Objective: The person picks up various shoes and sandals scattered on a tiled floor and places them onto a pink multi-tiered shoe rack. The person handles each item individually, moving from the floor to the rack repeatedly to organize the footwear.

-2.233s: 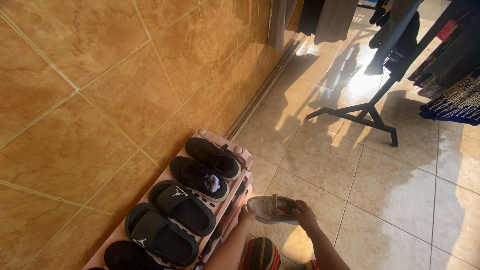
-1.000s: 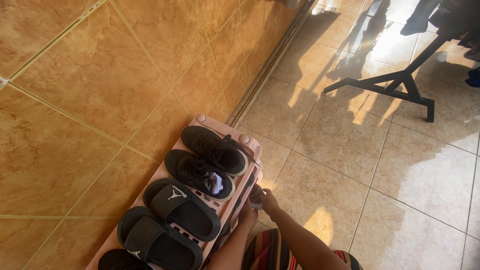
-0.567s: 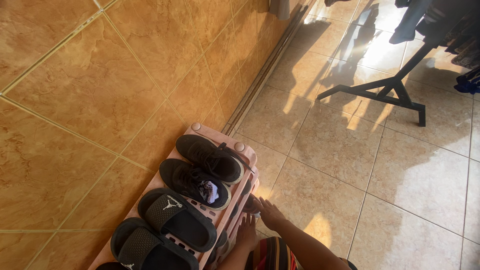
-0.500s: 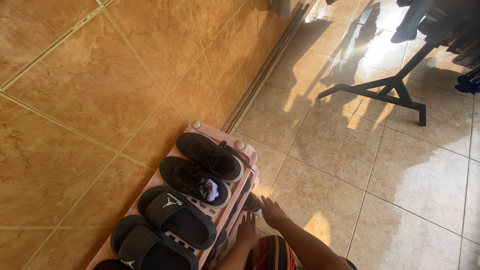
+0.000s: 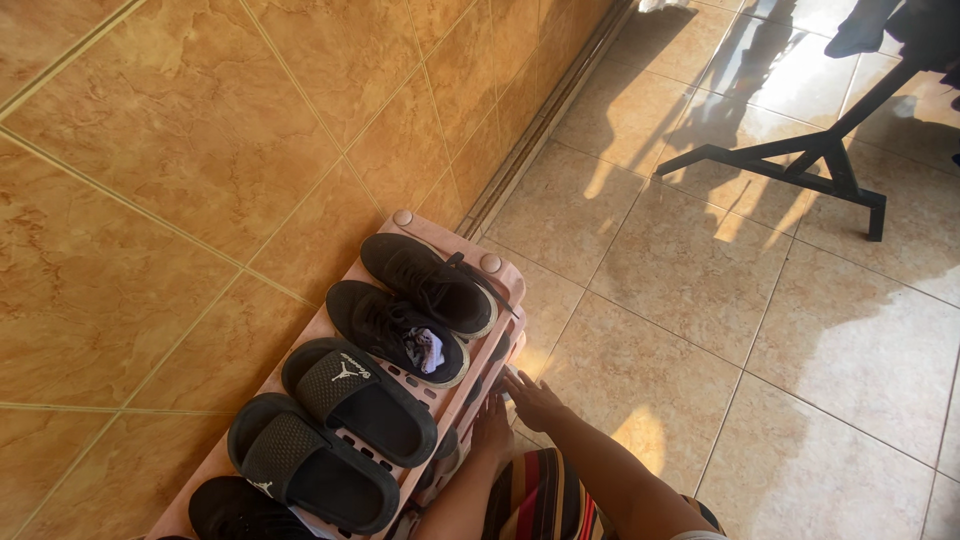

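While both hands sit at the front edge of the pink shoe rack (image 5: 405,219) in the lower centre of the frame, neither holds anything. The right hand (image 5: 532,399) rests with fingers spread and flat near the rack's lower tier; the left hand (image 5: 492,432) lies just beside it, its grip loosely spread against the rack front. The top shelf carries two black sneakers (image 5: 425,282) and, lower left, two black slides (image 5: 357,398). Whether a shoe sits on the shaded lower tier cannot be told. Judging by the empty hands, placement at the lower tier appears complete. A black stand (image 5: 800,160) occupies the upper right floor.
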